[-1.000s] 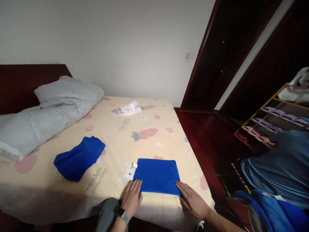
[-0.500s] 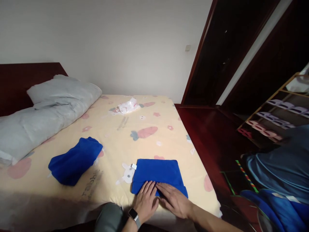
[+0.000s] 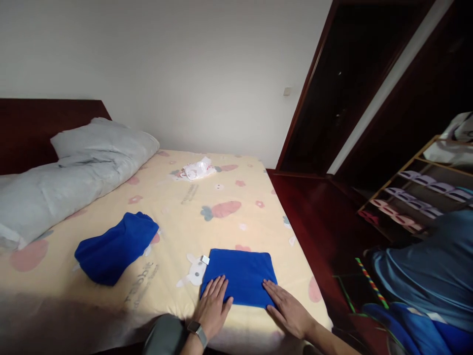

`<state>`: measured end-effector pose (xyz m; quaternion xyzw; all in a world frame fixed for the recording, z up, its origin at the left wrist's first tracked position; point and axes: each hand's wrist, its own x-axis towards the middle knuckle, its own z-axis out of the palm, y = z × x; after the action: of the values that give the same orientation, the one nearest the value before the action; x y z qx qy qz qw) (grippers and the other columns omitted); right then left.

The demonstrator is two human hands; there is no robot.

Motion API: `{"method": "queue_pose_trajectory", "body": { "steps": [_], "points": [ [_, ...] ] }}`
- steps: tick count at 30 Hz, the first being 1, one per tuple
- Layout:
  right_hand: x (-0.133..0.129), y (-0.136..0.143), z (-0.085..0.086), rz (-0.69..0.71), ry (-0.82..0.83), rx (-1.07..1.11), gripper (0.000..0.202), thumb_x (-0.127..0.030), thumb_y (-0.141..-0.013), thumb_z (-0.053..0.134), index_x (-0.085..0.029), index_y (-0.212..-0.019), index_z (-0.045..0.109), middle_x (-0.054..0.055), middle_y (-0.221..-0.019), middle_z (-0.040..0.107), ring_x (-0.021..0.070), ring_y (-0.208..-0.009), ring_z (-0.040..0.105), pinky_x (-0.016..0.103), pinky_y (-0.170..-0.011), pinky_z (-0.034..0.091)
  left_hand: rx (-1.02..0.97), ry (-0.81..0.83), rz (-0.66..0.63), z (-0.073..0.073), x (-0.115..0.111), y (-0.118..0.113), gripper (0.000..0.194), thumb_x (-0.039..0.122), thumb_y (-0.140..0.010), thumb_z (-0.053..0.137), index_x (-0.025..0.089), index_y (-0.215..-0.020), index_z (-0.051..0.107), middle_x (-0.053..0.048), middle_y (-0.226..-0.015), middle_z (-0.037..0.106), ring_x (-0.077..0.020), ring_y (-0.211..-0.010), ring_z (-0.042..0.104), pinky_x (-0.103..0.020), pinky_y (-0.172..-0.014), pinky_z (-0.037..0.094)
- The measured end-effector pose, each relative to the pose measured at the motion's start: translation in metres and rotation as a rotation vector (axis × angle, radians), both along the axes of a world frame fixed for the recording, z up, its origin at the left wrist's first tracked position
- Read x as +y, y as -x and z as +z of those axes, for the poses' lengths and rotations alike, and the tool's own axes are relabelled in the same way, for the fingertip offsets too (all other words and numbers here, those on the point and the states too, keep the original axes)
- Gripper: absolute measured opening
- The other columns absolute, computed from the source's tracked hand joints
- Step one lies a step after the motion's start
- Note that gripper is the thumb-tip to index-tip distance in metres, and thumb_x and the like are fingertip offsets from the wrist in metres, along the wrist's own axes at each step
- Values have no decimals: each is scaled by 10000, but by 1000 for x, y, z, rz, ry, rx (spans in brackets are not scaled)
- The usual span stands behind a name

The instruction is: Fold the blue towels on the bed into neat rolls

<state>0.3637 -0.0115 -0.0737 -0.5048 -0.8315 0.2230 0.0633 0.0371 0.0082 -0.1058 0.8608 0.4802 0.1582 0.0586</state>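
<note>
A blue cloth (image 3: 240, 276) lies flat on the bed near its front edge, in a neat rectangle with a small white tag (image 3: 205, 259) at its upper left corner. My left hand (image 3: 212, 304) rests on the cloth's lower left corner, fingers stretched out and a watch on the wrist. At the lower right corner my right hand (image 3: 287, 306) lies with its fingertips on the fabric, fingers extended. Neither hand grips anything. To the left, a second blue cloth (image 3: 116, 249) lies crumpled on the bed, apart from both hands.
A patterned yellow sheet (image 3: 177, 217) covers the bed. Grey bedding (image 3: 84, 170) lies along the left, and a white plastic bag (image 3: 198, 169) sits toward the back. On the right are a slipper rack (image 3: 410, 192) and a person in blue (image 3: 424, 261), with dark red floor between.
My hands have moved apart from the middle of the cloth's near edge to its two lower corners. The near strip of the cloth, raised before, now lies flat.
</note>
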Motion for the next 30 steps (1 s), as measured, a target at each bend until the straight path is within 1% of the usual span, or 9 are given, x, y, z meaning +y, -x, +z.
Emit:
{"method": "queue_pose_trajectory", "body": {
  "steps": [5, 8, 15, 19, 21, 23, 25, 27, 30],
  "points": [
    [8, -1, 2, -10, 12, -38, 647, -577, -1019, 293, -217, -1556, 268, 47, -1608, 236, 255, -1484, 242, 466, -1238, 228, 23, 53, 33, 0, 3, -5, 560, 499, -1034, 310, 255, -1537, 339, -40, -1575, 383, -243, -1446, 367, -481, -1180, 356],
    [16, 1, -3, -39, -10, -55, 654, -576, -1021, 282, -202, -1556, 261, 54, -1613, 216, 253, -1488, 225, 475, -1241, 219, 60, 124, 40, 3, 12, -9, 590, 541, -1029, 265, 235, -1519, 383, -66, -1577, 368, -272, -1453, 351, -508, -1170, 358],
    [57, -12, -20, -109, -90, -99, 669, -586, -1016, 297, -174, -1543, 303, 99, -1595, 244, 262, -1474, 263, 499, -1221, 259, 69, 160, 67, 3, 62, -17, 586, 579, -1019, 251, 285, -1498, 421, -64, -1575, 370, -290, -1456, 342, -532, -1166, 336],
    [79, -12, -18, -168, -129, -166, 689, -579, -1014, 310, -114, -1521, 349, 139, -1576, 290, 288, -1465, 277, 507, -1210, 278, 79, 153, 110, 4, 84, -21, 604, 565, -1023, 252, 242, -1515, 392, -89, -1580, 360, -283, -1463, 328, -522, -1176, 322],
    [79, 1, -12, -148, -213, -136, 644, -530, -1023, 328, -141, -1536, 321, 124, -1587, 267, 299, -1474, 253, 528, -1207, 273, 62, 92, 122, 5, 84, -23, 595, 539, -1029, 270, 224, -1524, 372, -100, -1583, 356, -277, -1465, 324, -516, -1181, 316],
    [70, 23, -7, -47, -276, -62, 591, -468, -1034, 340, -208, -1559, 263, 79, -1605, 232, 290, -1484, 231, 526, -1218, 249, 35, 0, 121, 7, 74, -25, 575, 496, -1036, 300, 221, -1539, 335, -96, -1593, 338, -272, -1474, 305, -512, -1190, 306],
    [57, 47, -5, 110, -236, 1, 576, -444, -1037, 348, -259, -1568, 222, 45, -1605, 237, 266, -1482, 247, 488, -1230, 240, 27, -67, 70, 9, 60, -28, 563, 452, -1040, 321, 236, -1558, 282, -75, -1609, 310, -264, -1485, 279, -501, -1203, 293],
    [47, 66, -7, 213, -145, 29, 587, -460, -1036, 342, -265, -1571, 198, 41, -1600, 247, 249, -1478, 262, 458, -1230, 248, 40, -79, -1, 11, 46, -30, 545, 425, -1043, 326, 268, -1562, 265, -45, -1608, 320, -253, -1480, 293, -488, -1206, 297],
    [49, 73, -13, 199, -71, 26, 616, -502, -1035, 316, -249, -1575, 167, 45, -1616, 192, 244, -1491, 220, 458, -1232, 237, 66, -36, -20, 11, 37, -31, 518, 417, -1046, 316, 298, -1550, 295, -33, -1585, 370, -250, -1452, 354, -498, -1185, 334]
  ]
}}
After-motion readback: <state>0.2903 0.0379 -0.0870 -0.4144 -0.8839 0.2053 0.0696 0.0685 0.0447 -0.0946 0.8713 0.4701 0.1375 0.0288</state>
